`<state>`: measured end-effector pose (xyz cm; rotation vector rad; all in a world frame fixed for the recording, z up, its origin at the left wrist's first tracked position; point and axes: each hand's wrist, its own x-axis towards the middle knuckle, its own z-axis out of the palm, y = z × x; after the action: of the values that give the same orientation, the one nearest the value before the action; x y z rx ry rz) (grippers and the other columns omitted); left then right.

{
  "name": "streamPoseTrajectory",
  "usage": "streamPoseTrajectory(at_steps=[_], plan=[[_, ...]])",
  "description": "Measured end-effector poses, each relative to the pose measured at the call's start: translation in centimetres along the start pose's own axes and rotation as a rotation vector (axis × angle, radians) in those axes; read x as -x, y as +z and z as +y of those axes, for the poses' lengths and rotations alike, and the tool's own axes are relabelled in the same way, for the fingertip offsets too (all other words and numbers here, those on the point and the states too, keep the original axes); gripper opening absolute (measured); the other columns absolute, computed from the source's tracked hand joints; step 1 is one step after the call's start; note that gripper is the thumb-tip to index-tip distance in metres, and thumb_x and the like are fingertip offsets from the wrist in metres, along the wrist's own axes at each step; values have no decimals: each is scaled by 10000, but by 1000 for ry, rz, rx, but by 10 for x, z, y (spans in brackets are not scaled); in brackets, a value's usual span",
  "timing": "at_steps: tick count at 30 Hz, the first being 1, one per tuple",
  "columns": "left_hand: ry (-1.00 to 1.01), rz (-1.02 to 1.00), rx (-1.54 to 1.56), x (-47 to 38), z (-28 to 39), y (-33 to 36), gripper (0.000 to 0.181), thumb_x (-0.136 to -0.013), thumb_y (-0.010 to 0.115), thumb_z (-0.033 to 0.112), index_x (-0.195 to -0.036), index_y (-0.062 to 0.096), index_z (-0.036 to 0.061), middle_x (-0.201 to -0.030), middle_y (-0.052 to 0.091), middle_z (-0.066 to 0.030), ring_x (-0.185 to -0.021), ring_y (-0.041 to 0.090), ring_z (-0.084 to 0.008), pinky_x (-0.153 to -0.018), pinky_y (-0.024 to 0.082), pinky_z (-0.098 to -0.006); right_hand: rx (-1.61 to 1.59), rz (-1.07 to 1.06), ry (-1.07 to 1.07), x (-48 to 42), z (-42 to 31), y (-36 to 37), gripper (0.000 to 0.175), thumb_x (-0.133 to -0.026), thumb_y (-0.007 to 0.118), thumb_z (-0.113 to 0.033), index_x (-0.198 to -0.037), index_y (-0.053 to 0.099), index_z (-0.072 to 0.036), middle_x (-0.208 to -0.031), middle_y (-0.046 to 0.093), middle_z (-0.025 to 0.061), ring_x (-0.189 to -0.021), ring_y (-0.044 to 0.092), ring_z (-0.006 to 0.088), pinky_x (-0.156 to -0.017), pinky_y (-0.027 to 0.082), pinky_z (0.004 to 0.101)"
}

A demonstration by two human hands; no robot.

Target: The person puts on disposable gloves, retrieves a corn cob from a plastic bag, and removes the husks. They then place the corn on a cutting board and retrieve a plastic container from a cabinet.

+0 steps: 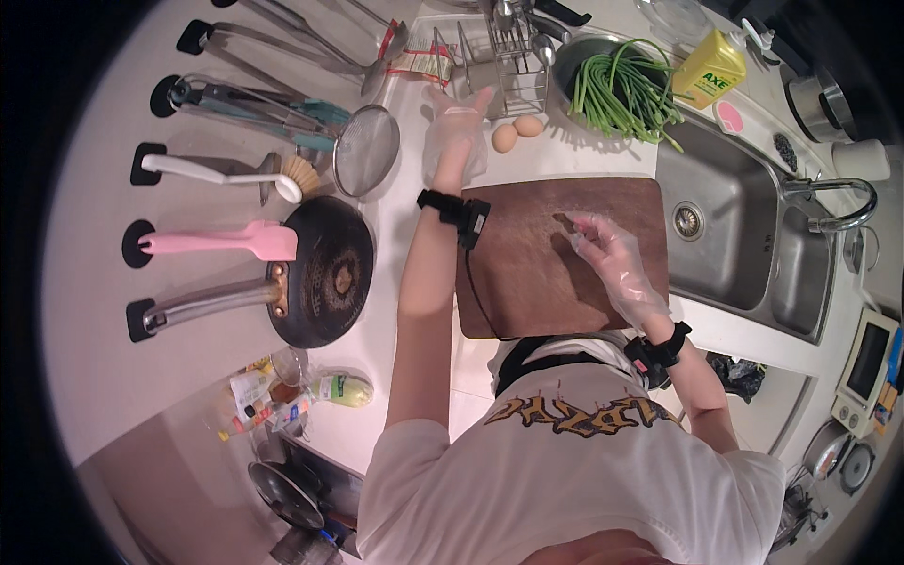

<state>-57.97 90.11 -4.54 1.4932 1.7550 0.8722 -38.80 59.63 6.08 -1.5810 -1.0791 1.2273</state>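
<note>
My left hand (458,127), in a clear plastic glove, reaches to the back of the counter. Its fingers are spread beside the wire dish rack (522,106) and just short of a red-and-white food packet (424,62). I see nothing held in it; contact with the rack cannot be told. Two brown eggs, one nearer (504,138) and one farther (528,126), lie to its right. Also gloved, my right hand (611,254) hovers above a brown cutting board (508,282), fingers loosely bent and thumb apart, apparently holding nothing.
A metal bowl (565,67) holds long green budded stems (614,92). Right of the board is a steel sink (720,247) with a faucet (840,187). Yellow AXE detergent (710,70) stands behind it. A frying pan (321,275), strainer (366,150) and utensils hang at left.
</note>
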Motion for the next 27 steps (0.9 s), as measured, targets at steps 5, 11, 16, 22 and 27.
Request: streamPoseTrajectory(at_steps=[5,11,16,22,27], plan=[[-11,-45,556,-14,11,16,677,-829,677,458,-1221,418,-30,-792,623,-106,-672,643,-195,-473,496,-330,94,54,76,5,9,-2,298,-874,640,-152,-1154,632,-49,-1041,649,108,-924,625,195,-823,485,303],[26,8,408,3,66,-1,382,-845,666,257,-1039,432,26,-869,637,-137,-617,570,-200,-501,456,-314,263,110,10,8,16,3,278,-868,631,-131,-1129,633,-34,-1052,647,109,-907,634,207,-791,501,304],[8,27,209,-6,74,0,526,-783,725,418,-996,536,-24,-893,642,-132,-789,658,-227,-648,520,-320,241,111,52,9,14,11,276,-860,641,-156,-1115,643,-52,-1066,657,123,-900,657,234,-771,515,312],[92,144,329,-18,12,11,674,-723,762,402,-1158,494,-37,-901,645,-149,-791,639,-239,-691,521,-328,195,92,61,11,8,15,263,-878,638,-157,-1120,642,-53,-1063,657,111,-907,654,220,-790,512,310],[161,-437,-281,48,34,-16,914,-668,777,463,-1323,390,-43,-1109,603,-215,-973,622,-325,-829,498,-344,65,197,109,16,13,2,258,-883,638,-146,-1121,640,-45,-1056,656,105,-927,645,198,-808,502,298]])
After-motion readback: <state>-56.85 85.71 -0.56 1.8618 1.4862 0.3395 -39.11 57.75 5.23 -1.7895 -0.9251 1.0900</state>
